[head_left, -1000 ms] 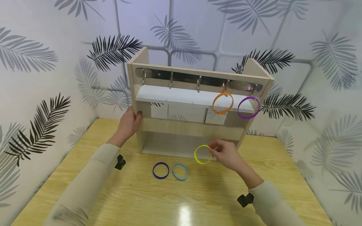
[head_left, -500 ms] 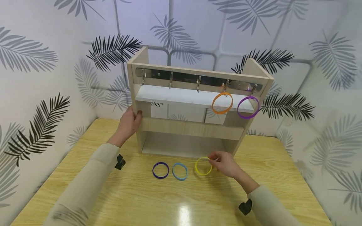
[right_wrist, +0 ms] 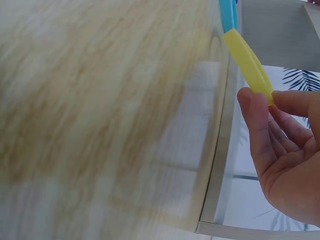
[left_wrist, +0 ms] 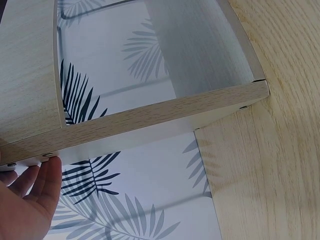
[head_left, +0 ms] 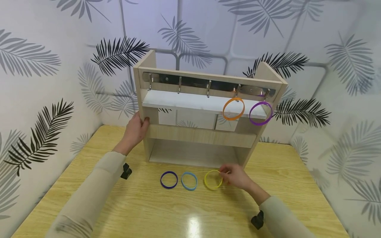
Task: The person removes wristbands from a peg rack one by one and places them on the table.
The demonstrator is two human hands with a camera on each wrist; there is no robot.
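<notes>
My right hand pinches a yellow silicone wristband between thumb and forefinger, low over the table in front of the shelf. The other fingers are curled loosely below it. To its left lie a light blue wristband and a dark purple wristband. My left hand grips the left side panel of the wooden shelf, thumb on the front edge. In the left wrist view its fingers press the panel's outer face. An orange wristband and a purple wristband hang on the two rightmost hooks.
A metal hook rail runs along the shelf's top front; its three left hooks carry no bands. The shelf stands at the back of the wooden table, close to the leaf-patterned wall.
My right hand has lowered the yellow wristband from in front of the bottom shelf board to just over the table, near the blue one. The left hand stays on the panel.
</notes>
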